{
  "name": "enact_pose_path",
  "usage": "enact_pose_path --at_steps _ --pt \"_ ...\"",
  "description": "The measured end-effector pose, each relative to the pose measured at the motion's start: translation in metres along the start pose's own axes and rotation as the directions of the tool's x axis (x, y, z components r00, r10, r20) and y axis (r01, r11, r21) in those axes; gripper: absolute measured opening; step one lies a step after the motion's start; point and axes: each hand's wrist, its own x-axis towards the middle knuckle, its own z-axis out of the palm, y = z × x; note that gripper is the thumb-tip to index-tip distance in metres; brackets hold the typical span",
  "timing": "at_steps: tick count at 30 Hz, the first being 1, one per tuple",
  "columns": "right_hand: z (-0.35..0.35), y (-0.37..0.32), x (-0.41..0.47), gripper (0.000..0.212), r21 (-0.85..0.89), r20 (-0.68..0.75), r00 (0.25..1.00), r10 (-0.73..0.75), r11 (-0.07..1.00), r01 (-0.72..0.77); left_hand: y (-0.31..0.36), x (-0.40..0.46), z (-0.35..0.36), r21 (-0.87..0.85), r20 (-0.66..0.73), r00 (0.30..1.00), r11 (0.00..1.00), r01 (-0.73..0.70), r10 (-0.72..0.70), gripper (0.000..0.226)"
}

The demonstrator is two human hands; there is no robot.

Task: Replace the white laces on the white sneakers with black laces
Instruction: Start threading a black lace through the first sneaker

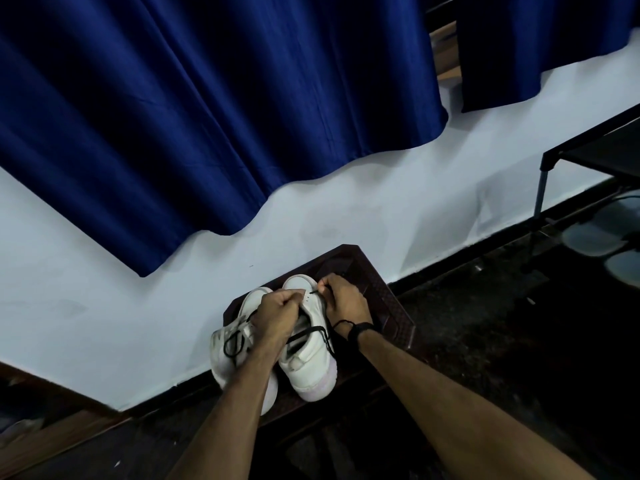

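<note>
While two white sneakers sit side by side on a small dark stool (388, 299) pushed against the pale wall (138, 323), both hands work at the right sneaker (308, 368). Its toe points toward the wall and its heel lies close to the stool's near edge. The left sneaker (225, 355) overhangs the stool's left edge and carries a loose black loop by its collar. The left hand (277, 313) is curled over the right sneaker's tongue area, fingers closed on the upper; what lies inside the fist cannot be told. The right hand (343, 299), a dark band on its wrist, pinches the tip of a black lace (313, 330) just beside the front eyelets, the rest trailing back across the shoe's opening. Blue curtains (207, 116) hang above. Dark open floor (485, 323) lies to the right, with a metal-legged table (543, 188) well apart.
</note>
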Motion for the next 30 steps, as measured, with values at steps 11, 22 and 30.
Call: enact_pose_path --at_steps 11,22,30 --pt "-0.001 -0.005 -0.004 0.007 0.02 -0.022 0.999 -0.028 0.999 0.028 0.004 -0.001 0.005 0.201 -0.028 0.999 0.979 -0.031 0.037 0.026" --pt "-0.004 -0.004 -0.005 0.007 0.122 -0.033 0.999 -0.005 0.993 0.009 0.019 -0.007 0.013 0.615 -0.135 0.975 0.787 -0.058 0.177 0.014" --pt "-0.04 -0.03 -0.023 0.046 0.04 0.002 0.999 0.039 0.998 -0.039 0.041 -0.012 0.002 0.715 -0.022 0.982 0.689 -0.117 0.19 0.017"
